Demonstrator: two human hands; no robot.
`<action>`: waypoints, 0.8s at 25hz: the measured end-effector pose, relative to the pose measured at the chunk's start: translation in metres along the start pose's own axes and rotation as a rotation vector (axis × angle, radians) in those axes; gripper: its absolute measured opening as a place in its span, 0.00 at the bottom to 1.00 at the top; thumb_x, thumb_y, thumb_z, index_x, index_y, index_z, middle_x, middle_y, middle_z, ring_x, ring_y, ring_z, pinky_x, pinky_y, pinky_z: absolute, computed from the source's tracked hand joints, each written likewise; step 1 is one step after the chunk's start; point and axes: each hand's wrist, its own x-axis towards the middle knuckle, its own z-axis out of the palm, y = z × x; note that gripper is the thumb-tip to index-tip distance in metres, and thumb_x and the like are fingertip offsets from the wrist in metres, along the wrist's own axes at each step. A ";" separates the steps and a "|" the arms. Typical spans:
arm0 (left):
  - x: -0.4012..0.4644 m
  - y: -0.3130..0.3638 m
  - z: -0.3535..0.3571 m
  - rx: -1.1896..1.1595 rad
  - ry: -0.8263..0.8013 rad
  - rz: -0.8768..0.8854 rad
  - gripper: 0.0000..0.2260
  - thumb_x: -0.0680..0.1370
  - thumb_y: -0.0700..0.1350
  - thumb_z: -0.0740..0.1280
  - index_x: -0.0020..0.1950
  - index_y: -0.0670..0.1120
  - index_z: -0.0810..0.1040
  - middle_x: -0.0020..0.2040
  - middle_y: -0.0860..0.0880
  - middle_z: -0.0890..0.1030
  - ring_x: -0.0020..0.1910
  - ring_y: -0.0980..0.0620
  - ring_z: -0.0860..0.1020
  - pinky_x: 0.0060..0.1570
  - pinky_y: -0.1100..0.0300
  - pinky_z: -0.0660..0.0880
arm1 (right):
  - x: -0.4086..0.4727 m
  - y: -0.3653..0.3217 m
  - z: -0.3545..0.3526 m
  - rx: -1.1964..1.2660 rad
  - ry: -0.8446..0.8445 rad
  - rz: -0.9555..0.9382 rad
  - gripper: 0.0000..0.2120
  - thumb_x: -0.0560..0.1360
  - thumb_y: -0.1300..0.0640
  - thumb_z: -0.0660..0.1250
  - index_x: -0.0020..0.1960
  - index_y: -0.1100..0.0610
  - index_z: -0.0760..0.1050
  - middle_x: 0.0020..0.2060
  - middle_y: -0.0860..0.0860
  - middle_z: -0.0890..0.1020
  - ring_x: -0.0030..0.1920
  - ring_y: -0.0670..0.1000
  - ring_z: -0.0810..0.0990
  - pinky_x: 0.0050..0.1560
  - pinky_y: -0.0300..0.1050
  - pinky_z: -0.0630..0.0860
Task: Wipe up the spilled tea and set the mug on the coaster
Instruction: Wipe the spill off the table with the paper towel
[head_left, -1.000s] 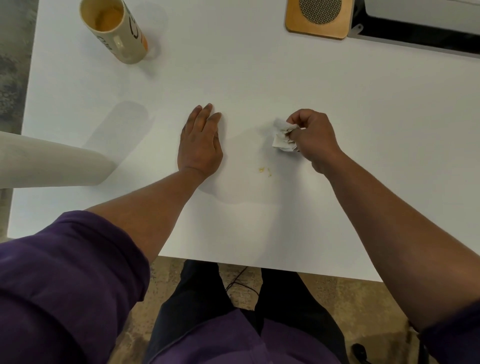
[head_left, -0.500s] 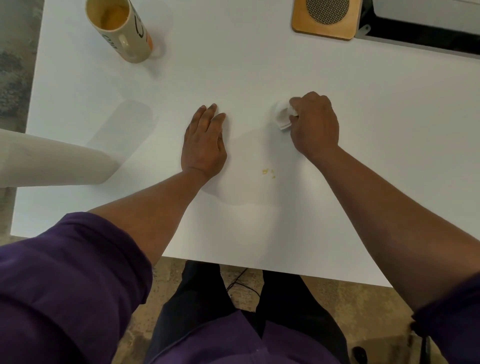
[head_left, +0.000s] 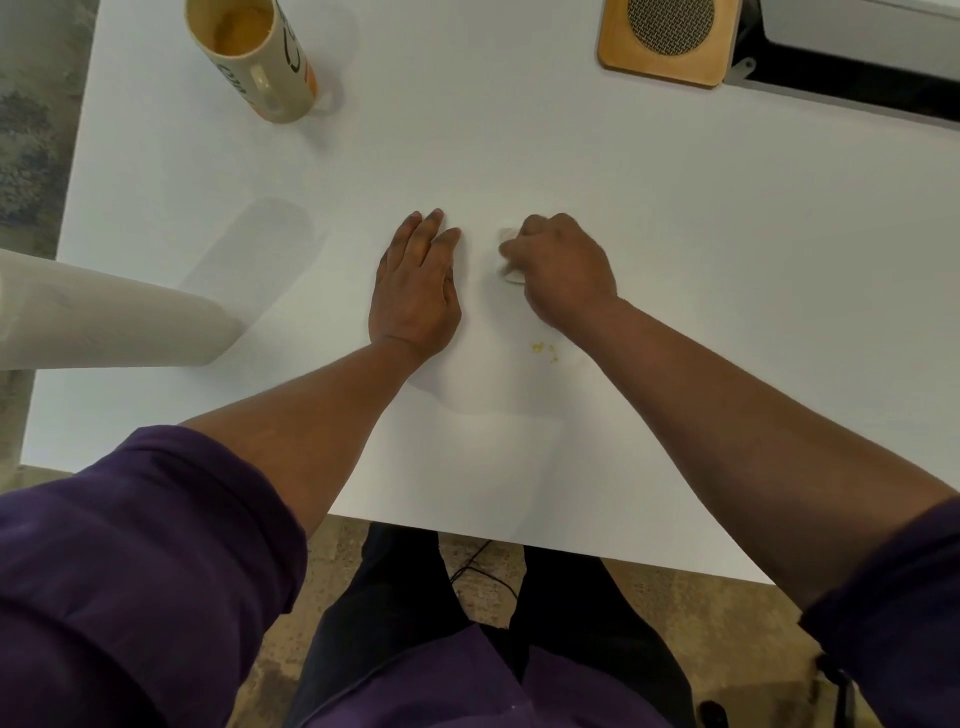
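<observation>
— While the right hand (head_left: 563, 270) is clenched around a small crumpled white tissue (head_left: 506, 260), pressing it to the table, what does the mug look like?

— The mug (head_left: 265, 57) is cream with dark lettering and an orange patch on its side, and its inside is stained yellow-orange. It stands at the far left of the white table (head_left: 675, 260), well apart from both hands. The coaster (head_left: 667, 41), a wooden square with a round dark mesh centre, sits at the far right, with nothing on it.

— And the left hand (head_left: 415, 286)?

— Released, lying flat on the tabletop, fingers together, just beside the tissue.

— Any spill to see?

— A few small yellow specks (head_left: 543, 351) near the right wrist. The surface around them looks faintly darker, but I cannot tell wet from shadow.

— The surroundings?

— Brownish mottled floor under the near table edge, grey carpet at left. Purple sleeves are pushed up both forearms.

— What is unclear?

— A pale cylinder (head_left: 104, 317) at left is cut by the frame. Most of the tissue is hidden under the fingers. A dark and white object (head_left: 857, 47) beyond the coaster is cropped.
</observation>
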 end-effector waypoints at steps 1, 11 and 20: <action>0.000 0.000 0.000 0.004 -0.002 0.002 0.19 0.84 0.42 0.55 0.74 0.44 0.72 0.78 0.44 0.68 0.79 0.43 0.61 0.78 0.49 0.58 | -0.001 -0.001 0.002 0.010 -0.015 -0.046 0.13 0.79 0.61 0.60 0.57 0.55 0.82 0.52 0.53 0.80 0.57 0.58 0.73 0.42 0.48 0.72; 0.000 -0.001 0.002 0.004 0.019 0.011 0.18 0.84 0.43 0.55 0.73 0.44 0.73 0.77 0.44 0.70 0.79 0.42 0.62 0.77 0.48 0.60 | -0.053 0.023 0.017 0.047 -0.143 -0.325 0.09 0.77 0.61 0.68 0.54 0.54 0.84 0.51 0.49 0.82 0.62 0.57 0.73 0.43 0.51 0.78; -0.001 0.002 -0.001 -0.013 0.005 -0.002 0.19 0.83 0.41 0.55 0.73 0.45 0.73 0.78 0.45 0.69 0.79 0.43 0.61 0.77 0.49 0.59 | -0.113 0.053 0.029 0.362 0.016 -0.231 0.16 0.68 0.74 0.67 0.47 0.58 0.86 0.47 0.53 0.85 0.51 0.60 0.80 0.51 0.47 0.77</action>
